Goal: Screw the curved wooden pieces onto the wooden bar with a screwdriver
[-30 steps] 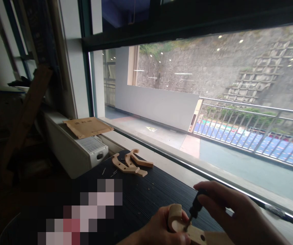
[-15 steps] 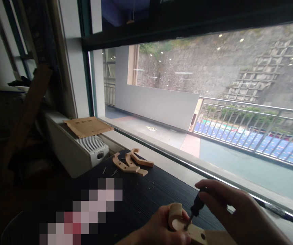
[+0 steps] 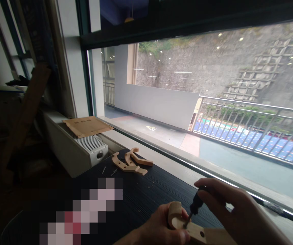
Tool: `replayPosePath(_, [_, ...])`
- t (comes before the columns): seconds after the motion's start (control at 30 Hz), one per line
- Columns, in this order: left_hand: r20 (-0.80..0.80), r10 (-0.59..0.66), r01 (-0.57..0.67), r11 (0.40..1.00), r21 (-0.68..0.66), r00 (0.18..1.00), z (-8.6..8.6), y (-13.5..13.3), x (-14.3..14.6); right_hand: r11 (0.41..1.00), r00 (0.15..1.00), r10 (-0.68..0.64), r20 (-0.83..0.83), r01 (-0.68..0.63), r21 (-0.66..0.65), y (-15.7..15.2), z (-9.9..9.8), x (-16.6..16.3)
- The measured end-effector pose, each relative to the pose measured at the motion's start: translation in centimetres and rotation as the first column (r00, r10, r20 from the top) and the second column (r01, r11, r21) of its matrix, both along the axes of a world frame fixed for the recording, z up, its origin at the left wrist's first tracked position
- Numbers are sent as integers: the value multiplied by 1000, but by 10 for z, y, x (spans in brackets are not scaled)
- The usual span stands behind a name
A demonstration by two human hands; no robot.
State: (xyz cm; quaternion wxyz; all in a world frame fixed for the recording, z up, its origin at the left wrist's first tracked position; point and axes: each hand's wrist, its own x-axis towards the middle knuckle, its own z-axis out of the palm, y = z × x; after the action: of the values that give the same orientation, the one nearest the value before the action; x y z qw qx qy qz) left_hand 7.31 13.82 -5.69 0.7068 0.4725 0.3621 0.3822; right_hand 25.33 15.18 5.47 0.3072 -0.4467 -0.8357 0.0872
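My left hand grips a curved wooden piece with a round hole in it, at the bottom of the view over the dark table. My right hand is closed round a small black-handled screwdriver. Its tip rests on the wooden piece close to my left fingers. Two more curved wooden pieces lie together farther back on the table, with a few small screws beside them.
A white heater unit stands left of the table with a brown cardboard sheet on top. A wooden plank leans at the far left. A large window runs along the table's far side. A blurred patch covers the table's left part.
The view has shifted slightly. Both hands stay in place, with the screwdriver still on the wooden piece.
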Motion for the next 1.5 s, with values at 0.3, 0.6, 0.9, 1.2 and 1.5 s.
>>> replayPosePath(0.3, [-27,-47,48,998,35,999,5,2,-1,998,998,-18,53,21,-64,-1,-2,1])
replayPosePath(0.6, [-54,-33,34,999,17,998,3,1,-1,998,1000,-9,29,11,-62,0,-4,2])
replayPosePath(0.9, [-11,-54,55,995,80,998,-6,1,0,999,999,-10,41,11,-42,-4,0,0])
replayPosePath(1.2, [-124,-182,205,957,208,976,10,17,-23,999,999,35,35,-34,-19,-5,0,-3])
replayPosePath(1.5, [-477,72,181,867,464,876,34,7,-26,996,999,28,28,-25,-89,1,-9,0])
